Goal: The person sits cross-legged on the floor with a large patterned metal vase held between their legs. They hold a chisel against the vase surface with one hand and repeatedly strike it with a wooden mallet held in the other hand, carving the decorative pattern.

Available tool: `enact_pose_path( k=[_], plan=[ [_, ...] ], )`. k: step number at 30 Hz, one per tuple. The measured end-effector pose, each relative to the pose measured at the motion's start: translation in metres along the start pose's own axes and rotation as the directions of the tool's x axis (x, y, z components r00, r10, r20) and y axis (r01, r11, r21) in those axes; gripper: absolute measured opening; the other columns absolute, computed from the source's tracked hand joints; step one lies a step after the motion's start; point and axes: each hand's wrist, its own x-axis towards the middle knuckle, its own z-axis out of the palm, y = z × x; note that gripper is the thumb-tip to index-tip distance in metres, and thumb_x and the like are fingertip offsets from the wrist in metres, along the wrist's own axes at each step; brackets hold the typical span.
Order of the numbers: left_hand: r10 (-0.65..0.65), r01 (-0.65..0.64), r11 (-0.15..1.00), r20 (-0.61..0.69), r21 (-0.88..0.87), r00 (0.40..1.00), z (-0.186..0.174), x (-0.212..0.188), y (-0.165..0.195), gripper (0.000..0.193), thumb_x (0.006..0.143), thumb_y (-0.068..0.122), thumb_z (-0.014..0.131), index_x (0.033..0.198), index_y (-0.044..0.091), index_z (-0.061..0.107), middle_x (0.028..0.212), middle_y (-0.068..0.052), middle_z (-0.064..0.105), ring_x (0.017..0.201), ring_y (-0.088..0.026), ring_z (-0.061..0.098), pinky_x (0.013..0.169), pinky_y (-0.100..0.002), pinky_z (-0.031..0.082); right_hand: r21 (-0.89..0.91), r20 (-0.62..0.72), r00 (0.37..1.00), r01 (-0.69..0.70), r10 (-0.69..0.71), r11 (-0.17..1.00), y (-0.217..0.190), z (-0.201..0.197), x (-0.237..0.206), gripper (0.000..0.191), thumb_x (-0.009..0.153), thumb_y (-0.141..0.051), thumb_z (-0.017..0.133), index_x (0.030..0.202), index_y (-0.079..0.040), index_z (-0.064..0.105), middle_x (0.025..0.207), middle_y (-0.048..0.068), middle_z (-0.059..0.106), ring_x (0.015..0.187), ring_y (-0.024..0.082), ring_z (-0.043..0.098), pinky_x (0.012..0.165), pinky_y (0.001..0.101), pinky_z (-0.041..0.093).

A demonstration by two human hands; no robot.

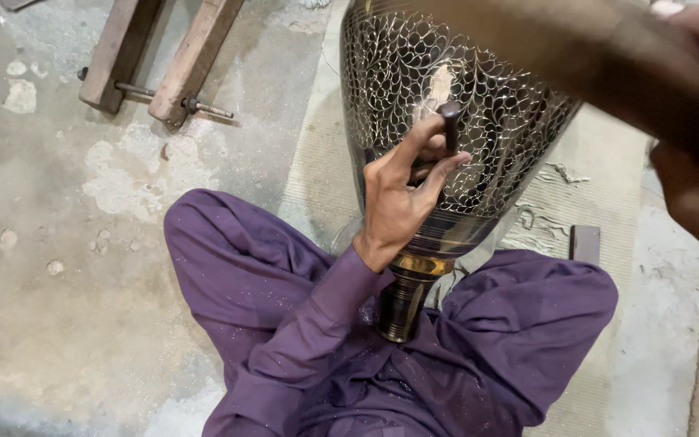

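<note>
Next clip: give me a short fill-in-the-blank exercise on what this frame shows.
1. The left hand pinches a dark metal ____ against the vase.
2. The vase's narrow foot rests between the person's ____.
3. The person's clothing is ____ in colour.
4. The blurred right hand is at the frame's upper ____ side.

Missing words: punch; legs; purple; right

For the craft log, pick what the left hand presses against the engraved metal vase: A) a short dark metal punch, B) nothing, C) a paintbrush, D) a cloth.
A: the left hand grips a short dark metal punch, its tip set on the vase.
</note>
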Motion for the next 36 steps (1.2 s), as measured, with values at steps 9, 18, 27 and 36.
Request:
enact_pose_path(
  k=[9,18,27,36],
  plan=[
    [0.1,-0.117,0.991,0.21,0.071,0.973,-0.009,0.019,-0.003,0.047,0.103,0.019,0.07,0.145,0.028,0.051,0.104,-0.004,0.079,0.085,-0.014,0.08,0.076,-0.029,0.07,-0.127,-0.005,0.999,0.045,-0.046,0.991,-0.009,0.004,-0.002,0.059,0.089,0.01,0.059,0.146,0.0,0.049,0.112,0.023,0.067,0.104,0.033,0.068,0.089,0.0383,0.058],
    [0.076,-0.101,0.993,0.306,0.066,0.949,-0.013,0.024,0.007,0.052,0.1,0.015,0.073,0.146,0.026,0.052,0.107,-0.005,0.078,0.085,-0.012,0.081,0.073,-0.028,0.069,-0.141,-0.061,0.998,-0.017,0.009,0.99,0.012,0.02,-0.03,0.054,0.091,0.007,0.059,0.144,0.002,0.048,0.113,0.025,0.067,0.103,0.034,0.068,0.089,0.0386,0.057],
    [0.063,-0.098,0.991,0.336,0.087,0.94,-0.02,0.029,0.015,0.055,0.099,0.011,0.072,0.148,0.026,0.053,0.111,-0.003,0.079,0.095,-0.012,0.08,0.085,-0.028,0.069,-0.011,-0.127,0.987,-0.099,0.097,0.995,0.056,0.046,-0.06,0.051,0.094,0.003,0.059,0.143,0.004,0.047,0.114,0.026,0.066,0.102,0.035,0.068,0.089,0.0389,0.056],
    [0.112,-0.151,0.985,0.356,0.085,0.928,-0.018,0.028,0.005,0.054,0.097,0.016,0.075,0.146,0.027,0.053,0.107,0.0,0.079,0.088,-0.009,0.079,0.078,-0.025,0.068,0.006,-0.126,0.989,-0.081,0.081,0.997,0.052,0.045,-0.059,0.048,0.097,-0.001,0.059,0.142,0.006,0.046,0.115,0.027,0.066,0.101,0.036,0.068,0.09,0.0392,0.056]
  ],
)
